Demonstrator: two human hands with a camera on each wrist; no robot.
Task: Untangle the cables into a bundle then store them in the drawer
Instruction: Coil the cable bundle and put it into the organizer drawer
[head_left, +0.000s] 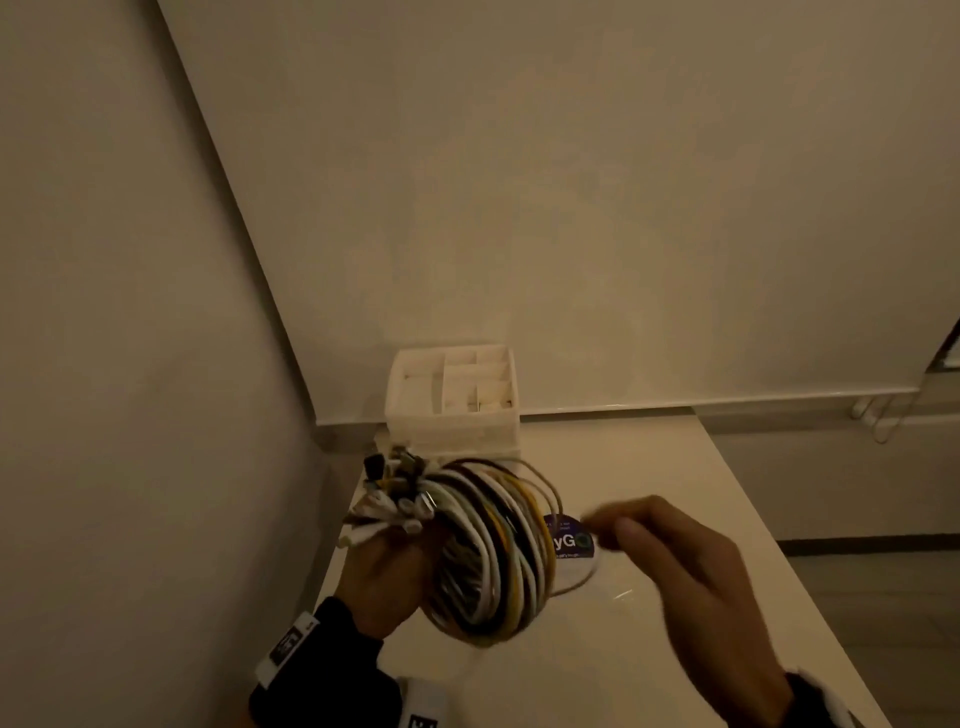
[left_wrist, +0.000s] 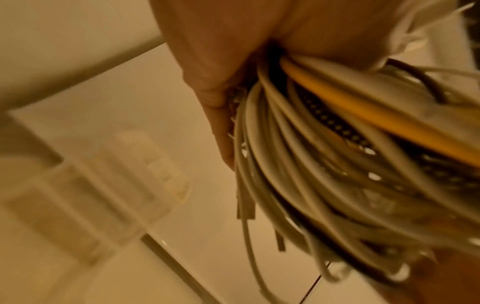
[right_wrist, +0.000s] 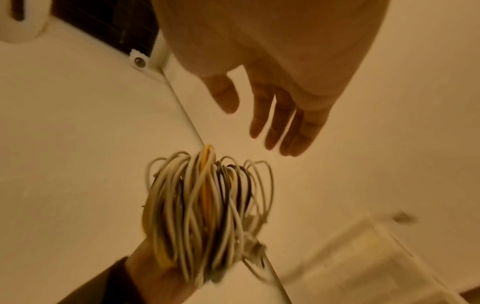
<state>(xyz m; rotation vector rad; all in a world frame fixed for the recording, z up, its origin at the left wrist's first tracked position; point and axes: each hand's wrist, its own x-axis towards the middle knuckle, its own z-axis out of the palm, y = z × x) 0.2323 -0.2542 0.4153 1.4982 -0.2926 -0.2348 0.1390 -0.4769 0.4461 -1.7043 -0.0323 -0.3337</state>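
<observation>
Left hand (head_left: 387, 582) grips coiled cable bundle (head_left: 491, 551) at gathered side; right hand (head_left: 680, 561) free, fingers loose; coil likely light, springy, best held across all loops.

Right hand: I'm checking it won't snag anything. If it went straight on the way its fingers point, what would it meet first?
Probably the coiled cable bundle held by the left hand. The right hand is open, fingers aimed toward its loops; depth is unclear.
</observation>
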